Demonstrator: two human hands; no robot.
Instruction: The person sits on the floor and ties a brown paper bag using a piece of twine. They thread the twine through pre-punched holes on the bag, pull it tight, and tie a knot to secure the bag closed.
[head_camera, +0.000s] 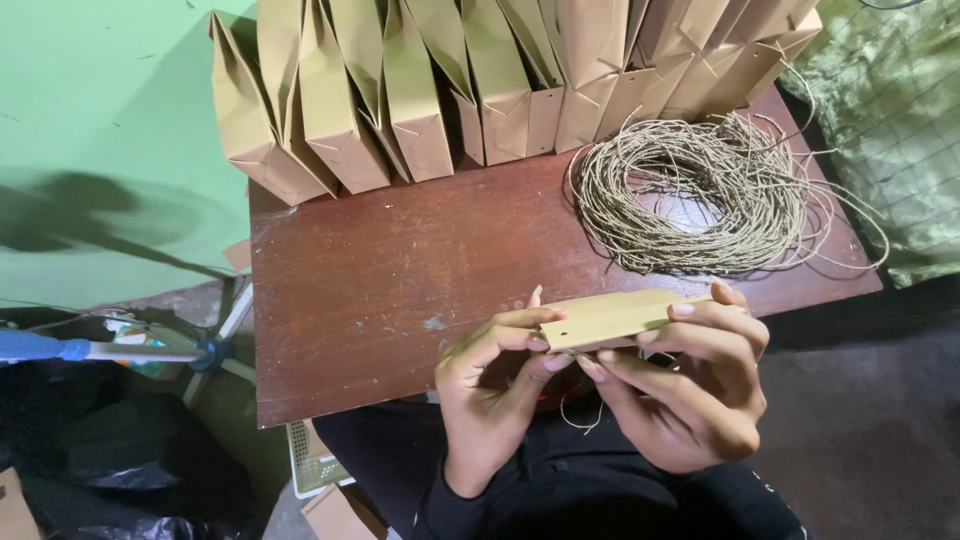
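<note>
I hold a folded bag flat, just below the twine coil, over the surface's near edge. My left hand pinches its end in a narrow grip; my right hand curls around it, fingers on top, thumb beneath.

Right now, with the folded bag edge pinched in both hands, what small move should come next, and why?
Probably feed the twine end through the punched hole. The left hand and right hand grip the flat paper bag by that hole, and the short strand dangles loose beneath the fingers, not visibly threaded.
</note>
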